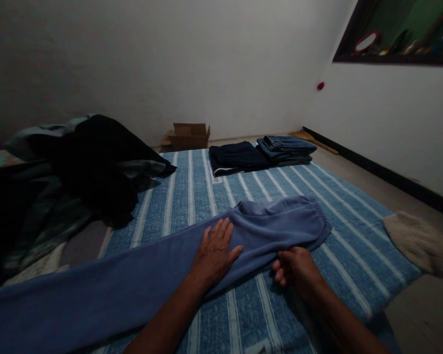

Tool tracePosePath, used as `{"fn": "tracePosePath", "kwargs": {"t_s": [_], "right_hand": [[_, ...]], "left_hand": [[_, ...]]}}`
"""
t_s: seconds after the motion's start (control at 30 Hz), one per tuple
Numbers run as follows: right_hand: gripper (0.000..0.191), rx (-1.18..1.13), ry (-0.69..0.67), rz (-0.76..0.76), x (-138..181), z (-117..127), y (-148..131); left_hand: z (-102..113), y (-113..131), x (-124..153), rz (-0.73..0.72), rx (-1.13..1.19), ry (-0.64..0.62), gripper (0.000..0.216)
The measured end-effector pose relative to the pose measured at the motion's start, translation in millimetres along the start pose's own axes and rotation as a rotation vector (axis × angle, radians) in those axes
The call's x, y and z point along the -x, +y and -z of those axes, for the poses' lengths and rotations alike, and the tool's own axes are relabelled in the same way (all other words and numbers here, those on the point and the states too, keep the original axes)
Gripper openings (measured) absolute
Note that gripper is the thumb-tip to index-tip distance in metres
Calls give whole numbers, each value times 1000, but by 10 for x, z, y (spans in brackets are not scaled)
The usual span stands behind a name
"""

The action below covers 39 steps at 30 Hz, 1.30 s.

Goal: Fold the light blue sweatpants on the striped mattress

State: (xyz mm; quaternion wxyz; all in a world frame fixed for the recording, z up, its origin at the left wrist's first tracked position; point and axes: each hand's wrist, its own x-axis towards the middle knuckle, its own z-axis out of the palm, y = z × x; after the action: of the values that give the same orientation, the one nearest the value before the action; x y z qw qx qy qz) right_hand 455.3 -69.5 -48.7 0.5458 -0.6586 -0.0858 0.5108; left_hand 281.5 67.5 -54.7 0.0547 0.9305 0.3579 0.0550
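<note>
**Left hand (pixel 216 248) and right hand (pixel 297 273) on blue trousers (pixel 162 270), laid slantwise**

Left hand: flat, palm down, fingers a bit spread, pressing on top, gripping nothing. Right hand: fingers curled, thumb and forefinger seemingly pinching the near edge (exact grip partly hidden). Trousers lie directly under the left, just beyond the right. Long axis runs from near left to far right; gathered waistband (pixel 319 216) points right and away, legs run out of frame at left. Right hand is nearer the waistband, left nearer the legs. Underneath: striped cloth (pixel 184 196). Farther out: dark clothes heap (pixel 96 162) left, folded jeans (pixel 288 147) beyond the waistband.
</note>
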Motion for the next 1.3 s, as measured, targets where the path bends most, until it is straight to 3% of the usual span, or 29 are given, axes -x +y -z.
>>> {"fn": "tracePosePath", "kwargs": {"t_s": [0.17, 0.37, 0.43, 0.63, 0.8, 0.9, 1.1, 1.2, 1.3], "right_hand": [[10, 20, 9, -5, 89, 104, 65], [16, 8, -128, -42, 86, 176, 21], [22, -25, -136, -15, 77, 199, -20], [29, -53, -42, 28, -20, 269, -117], [29, 6, -8, 36, -104, 270, -145], [31, 51, 69, 118, -99, 253, -148], [35, 82, 82, 168, -104, 289, -93], [33, 249, 99, 185, -103, 360, -66], [37, 740, 133, 344, -31, 434, -130]], "left_hand": [[15, -7, -7, -7, -11, -18, 62], [107, 31, -51, 28, -6, -68, 60], [133, 98, -78, 15, 8, -34, 55], [-11, 276, -187, -188, 90, 80, 47], [-140, 246, -195, -201, 73, 104, 51], [-139, 236, -171, -204, 58, 108, 52], [-112, 259, -148, -188, 49, 106, 51], [-97, 268, -138, -184, 59, 90, 52], [-95, 276, -128, -179, 72, 74, 53]]}}
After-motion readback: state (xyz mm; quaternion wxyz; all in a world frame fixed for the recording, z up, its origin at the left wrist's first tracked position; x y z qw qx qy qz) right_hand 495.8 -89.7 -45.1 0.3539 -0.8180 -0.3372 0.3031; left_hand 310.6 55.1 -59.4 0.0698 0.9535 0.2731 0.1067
